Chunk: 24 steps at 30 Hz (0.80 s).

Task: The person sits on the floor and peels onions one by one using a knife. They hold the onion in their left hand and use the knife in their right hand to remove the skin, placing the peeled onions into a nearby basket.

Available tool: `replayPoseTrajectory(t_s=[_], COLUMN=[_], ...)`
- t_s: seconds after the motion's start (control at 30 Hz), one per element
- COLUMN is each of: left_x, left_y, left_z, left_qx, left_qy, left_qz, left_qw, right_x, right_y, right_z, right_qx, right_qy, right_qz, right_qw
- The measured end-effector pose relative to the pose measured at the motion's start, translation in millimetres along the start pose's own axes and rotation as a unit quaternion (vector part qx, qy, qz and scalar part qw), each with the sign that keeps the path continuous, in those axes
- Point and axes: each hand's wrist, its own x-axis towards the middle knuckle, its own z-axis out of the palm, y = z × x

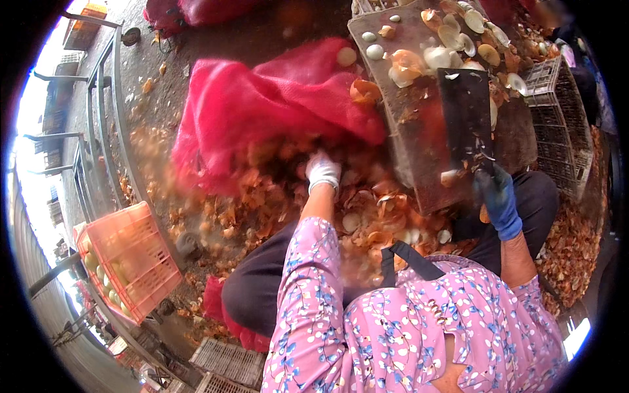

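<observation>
My left hand (323, 172), in a white glove, reaches down at the mouth of a red mesh sack (255, 113), among onion skins (388, 211); its fingertips are hidden, so a grip cannot be told. At the right, my right hand (496, 196), in a blue glove and blurred, is closed at the near end of a broad dark cleaver-like blade (464, 108). That blade lies over a worn wooden board (408, 123). Peeled onions (374, 52), loose skins and cut onion pieces (474, 20) are scattered on the board's far part.
A grey plastic crate (560, 127) stands right of the board. To the left are an orange crate (130, 260) with pale onions and a metal rail frame (118, 108). Flat crates (228, 361) lie at the lower left. Another red sack (211, 11) lies beyond; skins litter the floor.
</observation>
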Motion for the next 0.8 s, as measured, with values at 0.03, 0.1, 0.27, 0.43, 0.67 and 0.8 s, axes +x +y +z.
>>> replayPoseTrajectory(t_s=[0.03, 0.1, 0.27, 0.43, 0.67, 0.8], left_x=[2.3, 4.1, -19.7, -43.5, -123.2, -155.7], left_y=[3.1, 13.8, -13.8, -18.2, 56.8, 89.4], left_z=[1.4, 7.8, 56.0, 9.7, -64.6, -54.7], left_qx=[0.018, 0.056, -0.574, -0.791, -0.796, -0.711], left_qy=[-0.020, -0.058, -0.015, -0.306, -0.273, -0.170], left_qz=[-0.002, -0.002, -0.081, 0.069, 0.083, 0.171], left_qw=[1.000, 0.997, 0.814, 0.525, 0.534, 0.660], right_x=[0.5, 1.7, 2.4, 6.5, 17.1, 2.7], right_y=[0.6, 5.0, 4.4, 8.8, 22.3, 8.7], right_z=[-0.8, -3.0, -0.8, -3.6, 2.1, -2.7], right_qx=[0.003, 0.009, 0.043, 0.078, 0.100, 0.077], right_qy=[-0.006, -0.014, -0.010, -0.029, -0.034, -0.017], right_qz=[0.004, 0.013, 0.008, -0.021, -0.093, -0.183], right_qw=[1.000, 1.000, 0.999, 0.996, 0.990, 0.980])
